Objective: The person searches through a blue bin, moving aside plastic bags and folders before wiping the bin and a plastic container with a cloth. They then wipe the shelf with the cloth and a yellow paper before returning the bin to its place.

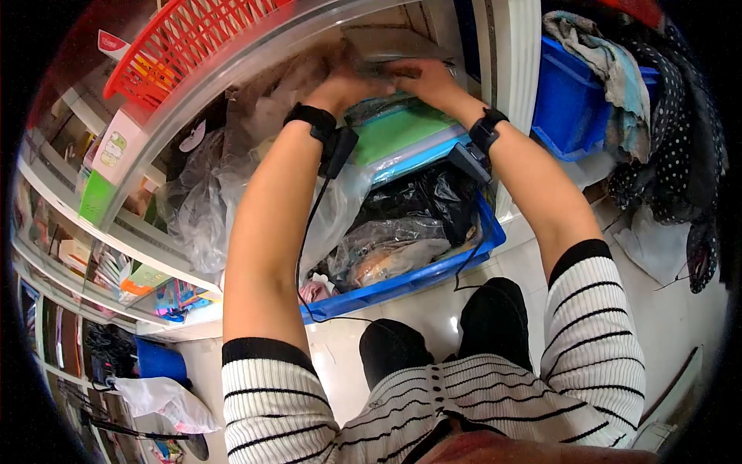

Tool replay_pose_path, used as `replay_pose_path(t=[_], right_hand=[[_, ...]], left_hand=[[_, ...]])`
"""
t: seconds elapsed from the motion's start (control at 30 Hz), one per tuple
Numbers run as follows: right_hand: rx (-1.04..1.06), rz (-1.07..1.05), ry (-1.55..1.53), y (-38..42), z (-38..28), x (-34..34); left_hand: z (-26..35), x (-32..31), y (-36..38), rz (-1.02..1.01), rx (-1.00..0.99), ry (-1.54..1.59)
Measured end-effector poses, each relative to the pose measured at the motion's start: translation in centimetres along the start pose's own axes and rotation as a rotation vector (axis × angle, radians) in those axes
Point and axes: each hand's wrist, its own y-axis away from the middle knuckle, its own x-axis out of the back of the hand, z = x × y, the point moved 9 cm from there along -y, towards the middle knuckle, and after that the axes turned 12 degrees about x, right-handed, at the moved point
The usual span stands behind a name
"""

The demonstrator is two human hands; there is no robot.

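Both hands reach into the low shelf compartment, over the far end of a pile of bagged goods. My left hand (340,90) is smeared by motion beside crumpled clear plastic, and its fingers cannot be made out. My right hand (433,81) is bent inward towards it, fingertips blurred; whether it grips anything cannot be told. Just below the hands lies a flat green package (402,133), with a light-blue package (410,163) under its near edge. Closer to me are a black plastic bag (421,193) and a clear bag (386,251) with orange-brown contents.
A blue crate (394,284) holds the bags at floor level. Clear plastic sheeting (201,205) bulges on its left. A red basket (182,50) stands on the shelf above. To the right are a blue bin (568,108) with a cloth and dark polka-dot fabric (672,124).
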Motion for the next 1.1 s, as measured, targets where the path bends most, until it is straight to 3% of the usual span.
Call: replay_pose_path(t=[0.07, 0.17, 0.2, 0.27, 0.33, 0.37, 0.5, 0.6, 0.7, 0.8, 0.83, 0.9, 0.97, 1.0, 1.1], right_hand=[[-0.026, 0.074, 0.017, 1.0, -1.8, 1.7], [-0.18, 0.088, 0.182, 2.6, -1.4, 3.3], [-0.302, 0.186, 0.259, 3.7, -0.7, 4.7], [-0.424, 0.282, 0.335, 4.7, 0.6, 5.6], [-0.277, 0.521, 0.424, 4.6, 0.9, 6.7], [-0.307, 0.522, 0.669, 4.2, 1.1, 6.4], [-0.416, 0.516, 0.608, 2.7, 1.8, 7.7], [-0.402, 0.182, 0.304, 1.5, 5.6, 6.0], [-0.265, -0.164, 0.65, 0.4, 3.7, 3.5], [-0.525, -0.016, 0.67, 0.6, 1.9, 2.9], [-0.268, -0.426, 0.945, -0.7, 3.3, 1.0], [-0.315, -0.349, 0.885, 0.3, 12.5, 2.5], [-0.36, -0.27, 0.828, 0.7, 14.7, 3.0], [-0.453, -0.136, 0.618, 0.9, 14.3, 3.1], [-0.687, 0.258, -0.035, 2.4, 13.0, 1.6]], left_hand=[[-0.6, -0.2, -1.1, 0.078, -0.011, -0.21], [-0.5, -0.1, -1.1, 0.203, 0.018, -0.469], [-0.3, 0.0, -1.0, 0.261, 0.0, -0.575], [-0.6, 0.0, -1.1, 0.234, 0.01, -0.552], [-0.7, -0.1, -1.2, 0.208, 0.017, -0.528], [-0.7, -0.1, -1.2, 0.208, 0.032, -0.503], [-0.3, 0.1, 0.2, 0.178, 0.154, -0.376], [0.3, -0.2, 0.2, 0.192, 0.043, -0.487], [0.4, 0.0, 0.0, 0.258, -0.066, -0.39], [0.3, 0.8, -0.2, 0.304, 0.019, -0.21], [0.0, 0.9, -0.2, 0.302, 0.021, -0.211], [-0.1, 1.3, -0.1, 0.339, -0.046, -0.167], [-0.2, 0.4, -0.8, 0.296, -0.035, -0.279], [-0.3, -0.3, -1.3, 0.256, -0.023, -0.393], [-1.5, -0.8, -2.8, 0.223, 0.031, -0.333]])
